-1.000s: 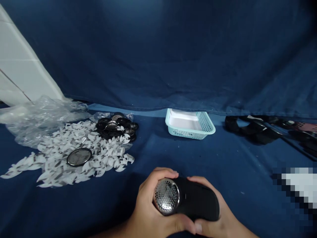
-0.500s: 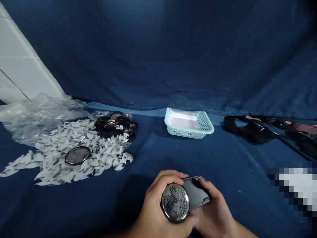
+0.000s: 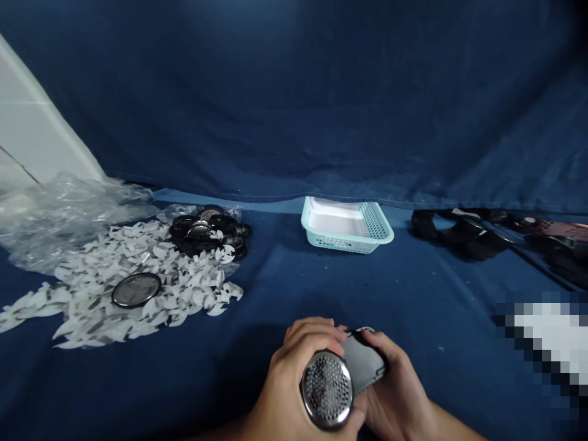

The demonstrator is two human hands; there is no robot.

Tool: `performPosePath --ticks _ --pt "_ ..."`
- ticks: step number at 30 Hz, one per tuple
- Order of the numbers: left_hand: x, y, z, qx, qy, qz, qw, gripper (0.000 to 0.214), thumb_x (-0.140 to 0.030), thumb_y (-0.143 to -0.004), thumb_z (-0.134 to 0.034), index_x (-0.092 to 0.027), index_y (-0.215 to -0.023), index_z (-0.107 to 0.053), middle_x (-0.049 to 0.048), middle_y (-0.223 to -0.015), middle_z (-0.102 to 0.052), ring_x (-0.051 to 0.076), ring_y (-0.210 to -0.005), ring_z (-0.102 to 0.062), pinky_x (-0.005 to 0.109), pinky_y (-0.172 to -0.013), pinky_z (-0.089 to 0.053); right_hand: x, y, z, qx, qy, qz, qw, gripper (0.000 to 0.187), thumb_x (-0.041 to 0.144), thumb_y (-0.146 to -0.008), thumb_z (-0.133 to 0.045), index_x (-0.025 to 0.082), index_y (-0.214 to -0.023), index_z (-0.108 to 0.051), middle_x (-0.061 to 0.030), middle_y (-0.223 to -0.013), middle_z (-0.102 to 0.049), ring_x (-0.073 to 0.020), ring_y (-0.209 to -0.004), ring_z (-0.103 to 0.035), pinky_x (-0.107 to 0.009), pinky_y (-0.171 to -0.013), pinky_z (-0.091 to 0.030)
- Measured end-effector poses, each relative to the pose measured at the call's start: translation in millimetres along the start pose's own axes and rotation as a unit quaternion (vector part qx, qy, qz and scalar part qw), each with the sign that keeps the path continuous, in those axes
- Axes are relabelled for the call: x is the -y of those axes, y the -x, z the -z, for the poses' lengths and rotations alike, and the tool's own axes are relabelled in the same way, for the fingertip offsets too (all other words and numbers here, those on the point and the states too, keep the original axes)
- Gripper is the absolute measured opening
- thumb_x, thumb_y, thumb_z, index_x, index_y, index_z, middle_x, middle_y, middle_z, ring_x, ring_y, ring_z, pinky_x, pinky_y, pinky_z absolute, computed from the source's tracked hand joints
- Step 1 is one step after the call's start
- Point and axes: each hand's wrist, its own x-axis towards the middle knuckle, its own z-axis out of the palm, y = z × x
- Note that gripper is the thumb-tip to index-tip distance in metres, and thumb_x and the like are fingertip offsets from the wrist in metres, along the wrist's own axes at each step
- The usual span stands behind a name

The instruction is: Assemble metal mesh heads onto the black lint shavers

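Handheld device (image 3: pixel 361 362) clasped in both hands above the blue surface (image 3: pixel 275 288).
Its perforated metal head (image 3: pixel 327 390) is turned up toward the camera and wrapped by the left hand (image 3: pixel 285 383); the grey-faced body is gripped by the right hand (image 3: pixel 399 389), the long axis slanted from lower left to upper right. Farther out, a loose disc (image 3: pixel 136 290) is borne by white pieces (image 3: pixel 197 278), and a pale item (image 3: pixel 546 327) at right is pixelated beyond reading.

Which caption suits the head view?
Left hand and right hand hold a device with perforated metal head; white pieces at left.
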Motion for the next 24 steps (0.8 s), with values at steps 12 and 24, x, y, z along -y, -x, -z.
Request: performPosePath --ticks 12,24 --pt "-5 -9 11.0 0.086 0.052 0.064 0.993 0.058 0.003 -0.040 -0.075 -0.021 -0.092 -0.060 0.0042 -0.098 -0.067 0.028 -0.104 -0.061 0.042 -0.095 -0.049 -3 2 -2 -0.009 0.053 0.034 0.998 0.026 0.034 -0.085 -0.056 0.016 -0.098 -0.070 -0.0056 -0.099 -0.069 -0.0249 -0.093 -0.062 -0.037 -0.077 -0.051" --pt "-1 -20 37.8 0.134 0.032 0.019 0.990 0.051 -0.011 -0.055 -0.076 -0.021 -0.100 -0.058 0.0066 -0.103 -0.062 0.024 -0.097 -0.062 0.038 -0.088 -0.052 5 10 -12 -0.022 0.175 0.045 0.983 0.033 0.039 -0.092 -0.062 0.022 -0.120 -0.065 -0.0081 -0.118 -0.070 -0.0259 -0.108 -0.065 -0.043 -0.096 -0.048"
